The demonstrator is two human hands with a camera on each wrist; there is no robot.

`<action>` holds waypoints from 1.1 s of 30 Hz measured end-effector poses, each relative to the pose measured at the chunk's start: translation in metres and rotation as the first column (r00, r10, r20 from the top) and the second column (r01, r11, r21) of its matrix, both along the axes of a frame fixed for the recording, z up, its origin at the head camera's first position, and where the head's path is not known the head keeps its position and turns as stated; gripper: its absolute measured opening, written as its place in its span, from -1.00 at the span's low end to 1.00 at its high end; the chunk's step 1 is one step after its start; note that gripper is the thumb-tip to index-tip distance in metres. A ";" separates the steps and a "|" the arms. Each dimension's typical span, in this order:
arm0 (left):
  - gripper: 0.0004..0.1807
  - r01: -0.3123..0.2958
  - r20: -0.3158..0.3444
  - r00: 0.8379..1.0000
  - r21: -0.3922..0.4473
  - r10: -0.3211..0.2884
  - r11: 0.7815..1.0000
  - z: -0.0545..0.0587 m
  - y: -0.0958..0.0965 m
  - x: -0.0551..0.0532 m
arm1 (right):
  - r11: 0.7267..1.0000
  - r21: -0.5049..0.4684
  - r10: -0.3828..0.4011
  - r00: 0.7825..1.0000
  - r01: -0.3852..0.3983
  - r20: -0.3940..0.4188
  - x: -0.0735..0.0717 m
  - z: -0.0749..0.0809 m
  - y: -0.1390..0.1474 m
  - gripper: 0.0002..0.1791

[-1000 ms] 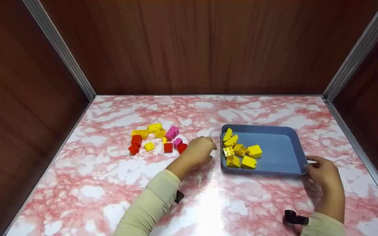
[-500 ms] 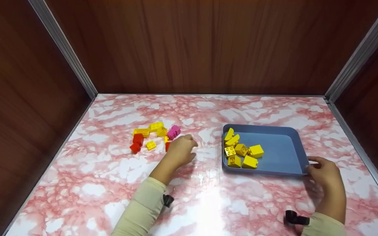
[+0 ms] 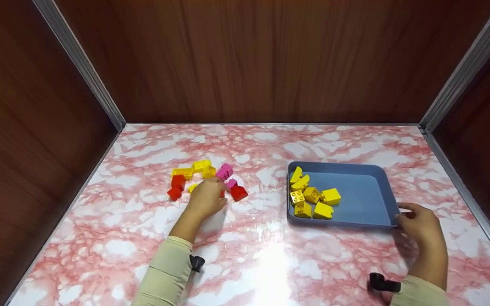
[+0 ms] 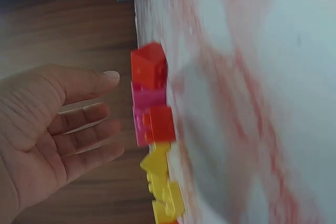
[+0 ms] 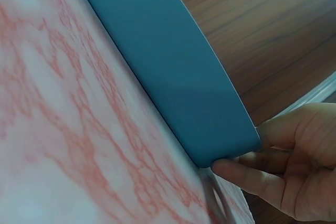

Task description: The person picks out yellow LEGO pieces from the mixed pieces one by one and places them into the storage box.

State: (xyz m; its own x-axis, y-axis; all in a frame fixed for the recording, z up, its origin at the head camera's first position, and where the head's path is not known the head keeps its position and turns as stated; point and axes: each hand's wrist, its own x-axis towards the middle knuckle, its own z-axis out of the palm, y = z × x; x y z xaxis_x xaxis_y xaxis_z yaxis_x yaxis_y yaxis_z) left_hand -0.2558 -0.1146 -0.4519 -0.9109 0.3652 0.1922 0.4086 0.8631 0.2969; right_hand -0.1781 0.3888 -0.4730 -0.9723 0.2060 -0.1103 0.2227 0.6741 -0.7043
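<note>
My left hand [image 3: 206, 199] is over the loose toy bricks left of the tray. In the left wrist view its fingers are relaxed and apart, with nothing between them. Close to its fingertips there stand a red brick [image 4: 161, 124], a pink brick [image 4: 148, 96] and a red slanted brick [image 4: 149, 65]. A yellow brick [image 3: 192, 188] is partly covered by the hand. At the front right corner of a blue-grey tray [image 3: 364, 197], my right hand [image 3: 423, 223] pinches the rim. The right wrist view shows fingers and thumb at the corner of the tray wall [image 5: 173, 72].
Several yellow bricks [image 3: 311, 194] lie along the tray's left side. Farther back on the marbled table [image 3: 266, 148] are more yellow bricks [image 3: 201, 165], a pink brick [image 3: 225, 171] and red bricks [image 3: 178, 182]. Dark wood panels [image 3: 270, 63] enclose the table's back and sides.
My left hand has moved left from beside the tray to over the loose bricks, uncovering the red slanted brick. My right hand stays at the tray corner.
</note>
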 end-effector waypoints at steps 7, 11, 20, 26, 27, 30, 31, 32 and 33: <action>-0.71 -0.147 0.071 0.987 -0.009 0.148 0.989 -0.002 -0.026 -0.015 | 1.000 0.005 -0.005 1.000 0.005 0.005 0.001 -0.001 0.001 -0.46; -0.68 -0.205 0.117 0.972 -0.023 0.206 0.979 -0.005 -0.041 -0.025 | 1.000 0.017 -0.007 1.000 0.007 -0.009 0.001 -0.003 0.000 -0.47; -0.71 -0.268 0.203 0.939 -0.072 0.277 0.961 -0.015 -0.058 -0.038 | 1.000 0.012 -0.002 1.000 0.002 -0.003 0.002 -0.005 0.001 -0.46; -0.81 -0.239 0.203 0.944 -0.124 0.260 0.963 -0.017 -0.055 -0.040 | 1.000 0.020 0.003 1.000 -0.003 -0.026 0.003 -0.004 0.001 -0.46; -0.82 -0.236 0.203 0.944 -0.132 0.259 0.963 -0.017 -0.055 -0.041 | 1.000 0.019 0.005 1.000 -0.004 -0.028 0.003 -0.004 0.001 -0.46; -0.84 -0.231 0.204 0.945 -0.143 0.257 0.962 -0.017 -0.054 -0.042 | 1.000 0.018 0.008 0.999 -0.007 -0.034 0.002 -0.003 0.001 -0.46; -0.84 -0.232 0.200 0.945 -0.144 0.258 0.962 -0.018 -0.054 -0.043 | 1.000 0.019 0.007 0.999 -0.007 -0.036 0.002 -0.002 0.001 -0.46; -0.84 -0.234 0.200 0.945 -0.145 0.260 0.961 -0.018 -0.054 -0.044 | 1.000 0.019 0.007 0.999 -0.007 -0.037 0.002 -0.002 0.001 -0.46; -0.84 -0.233 0.198 0.945 -0.147 0.260 0.961 -0.018 -0.055 -0.044 | 1.000 0.020 0.006 0.999 -0.005 -0.038 0.001 -0.002 0.001 -0.46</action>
State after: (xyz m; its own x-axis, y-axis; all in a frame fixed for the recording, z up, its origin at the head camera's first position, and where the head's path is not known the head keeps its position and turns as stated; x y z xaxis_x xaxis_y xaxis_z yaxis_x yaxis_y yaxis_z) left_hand -0.3001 -0.1691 -0.4700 -0.9900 0.1323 -0.0482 0.1170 0.9633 0.2417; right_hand -0.1768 0.3898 -0.4748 -0.9769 0.2021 -0.0694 0.1923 0.6895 -0.6982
